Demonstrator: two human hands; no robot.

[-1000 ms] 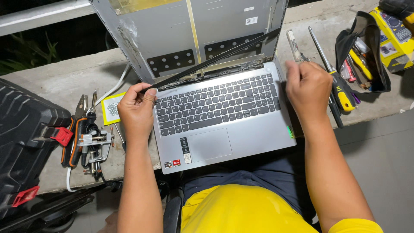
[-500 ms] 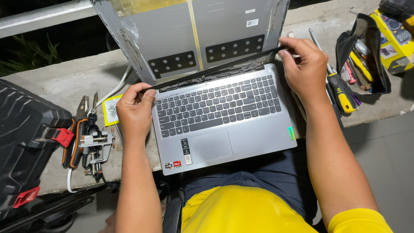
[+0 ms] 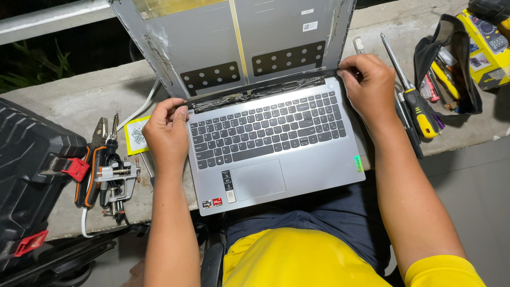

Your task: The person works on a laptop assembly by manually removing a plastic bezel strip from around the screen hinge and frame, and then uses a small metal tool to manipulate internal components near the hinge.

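Since the earlier frame, right hand [image 3: 371, 87] moved onto the laptop [image 3: 276, 143] hinge corner, pinching it; left hand [image 3: 166, 133] grips opposite corner. Stripped lid looks thin, fragile: hold edges.

silver laptop [image 3: 276, 143], open, screen panel removed

Matt silver laptop on rough concrete

I saw the laptop [image 3: 276, 154] finished smooth and matt; the ledge [image 3: 69, 101] looked coarse grey concrete.
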